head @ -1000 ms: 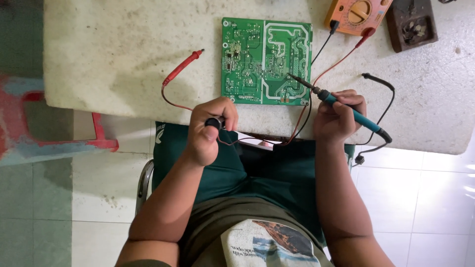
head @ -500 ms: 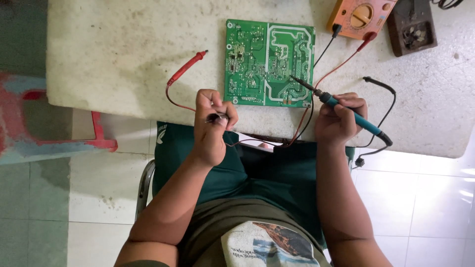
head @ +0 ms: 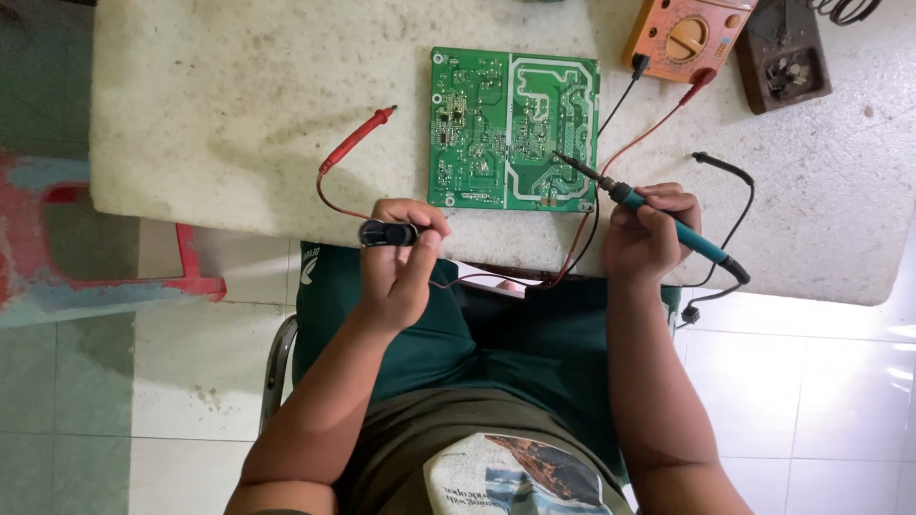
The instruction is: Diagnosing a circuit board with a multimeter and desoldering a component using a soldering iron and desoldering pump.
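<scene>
The right hand [head: 647,238] grips a light, stiff, teal-handled soldering iron [head: 668,225] by its insulated handle, tip on the green printed circuit board [head: 477,133], while the left hand [head: 399,262] pinches a small black cylindrical part [head: 385,233] in closed fingers.

On the table [head: 239,114], the circuit board [head: 513,129] lies between my probe [head: 358,141] (left) and multimeter [head: 685,38] beyond my iron [head: 658,215].

Both forearms bare, no sleeves in view, no watch or rings seen. Left hand [head: 401,262] & right hand [head: 647,234] bare, no gloves. Shirt [head: 496,477] olive-brown w/ a printed panel on the front: pale patch w/ a dark blue and orange-brown graphic, small lettering along one edge. Shorts [head: 477,334] dark green, loose, small white logo mark at the left hip.
</scene>
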